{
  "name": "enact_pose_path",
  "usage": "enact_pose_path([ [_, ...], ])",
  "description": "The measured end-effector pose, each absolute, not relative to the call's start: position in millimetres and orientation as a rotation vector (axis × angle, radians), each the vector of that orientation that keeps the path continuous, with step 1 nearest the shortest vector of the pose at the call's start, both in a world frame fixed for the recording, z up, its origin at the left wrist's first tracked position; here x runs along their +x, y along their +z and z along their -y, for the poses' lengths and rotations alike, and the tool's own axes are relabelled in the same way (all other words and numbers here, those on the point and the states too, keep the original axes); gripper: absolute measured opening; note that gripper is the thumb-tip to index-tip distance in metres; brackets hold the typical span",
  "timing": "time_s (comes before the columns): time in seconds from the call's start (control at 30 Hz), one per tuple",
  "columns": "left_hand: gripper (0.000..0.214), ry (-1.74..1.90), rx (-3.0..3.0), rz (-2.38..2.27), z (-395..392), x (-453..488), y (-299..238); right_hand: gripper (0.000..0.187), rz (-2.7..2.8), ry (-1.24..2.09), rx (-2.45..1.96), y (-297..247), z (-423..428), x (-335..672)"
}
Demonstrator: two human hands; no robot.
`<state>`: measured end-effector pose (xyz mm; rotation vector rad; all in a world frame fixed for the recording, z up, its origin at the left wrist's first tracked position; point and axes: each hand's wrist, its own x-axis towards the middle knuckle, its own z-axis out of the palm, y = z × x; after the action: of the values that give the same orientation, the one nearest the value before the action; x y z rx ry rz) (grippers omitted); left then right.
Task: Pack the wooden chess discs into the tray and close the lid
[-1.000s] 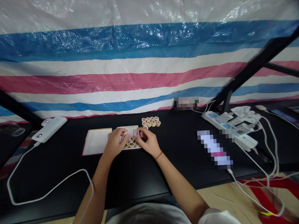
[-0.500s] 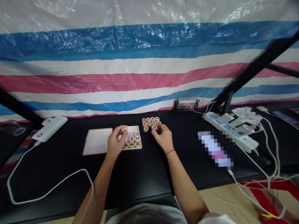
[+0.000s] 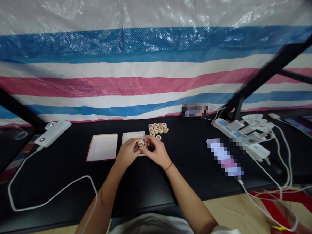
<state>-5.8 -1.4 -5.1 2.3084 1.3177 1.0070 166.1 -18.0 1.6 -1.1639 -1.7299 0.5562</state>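
Note:
A round xiangqi piece (image 3: 141,143) with a dark character is pinched at the fingertips of my left hand (image 3: 128,153), over the open white box (image 3: 133,135). My right hand (image 3: 158,152) meets it from the other side, with thumb and forefinger curled around the pieces there. Which piece the right fingers grip is partly hidden. My hands cover most of the box and the pieces inside it. Behind my right hand stands a group of red-marked xiangqi pieces (image 3: 156,130). A dark-marked xiangqi piece (image 3: 158,137) lies in front of them.
The box lid (image 3: 102,147) lies open side up on the left. A white device (image 3: 53,133) with a cable stands at the far left. To the right are a blurred phone (image 3: 224,157) on a cable and a power strip (image 3: 240,137) with chargers. A striped sheet (image 3: 123,83) hangs behind.
My right hand has moved left from the loose pieces to the box. My left hand has shifted slightly right and down, bringing the two hands together. One dark-marked piece stands in a slightly different place.

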Motion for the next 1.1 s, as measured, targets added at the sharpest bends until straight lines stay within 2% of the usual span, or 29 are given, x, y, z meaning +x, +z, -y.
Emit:
enact_pose_path([
  [0.27, 0.015, 0.821, 2.431, -1.392, 2, -9, -2, 0.026, 1.717, 0.511, -1.211, -2, 17, 156],
  [0.4, 0.068, 0.648, 2.419, -1.348, 0, -18, -1, 0.029, 1.389, 0.389, -1.427, -6, 9, 186],
  [0.47, 0.083, 0.528, 2.388, -1.324, -1, -22, -2, 0.032, 1.3, 0.366, -1.549, -11, 4, 200],
  [0.53, 0.083, 0.454, 2.371, -1.325, -2, -24, -3, 0.037, 1.318, 0.364, -1.665, -18, 0, 210],
  [0.6, 0.073, 0.417, 2.365, -1.34, -3, -23, -4, 0.037, 1.398, 0.339, -1.754, -24, -2, 214],
  [0.7, 0.061, 0.388, 2.362, -1.377, -3, -20, -6, 0.026, 1.553, 0.264, -1.802, -30, -4, 214],
  [1.1, 0.064, 0.427, 2.363, -1.412, -4, -18, -13, 0.017, 1.675, 0.201, -1.814, -40, -9, 214],
])
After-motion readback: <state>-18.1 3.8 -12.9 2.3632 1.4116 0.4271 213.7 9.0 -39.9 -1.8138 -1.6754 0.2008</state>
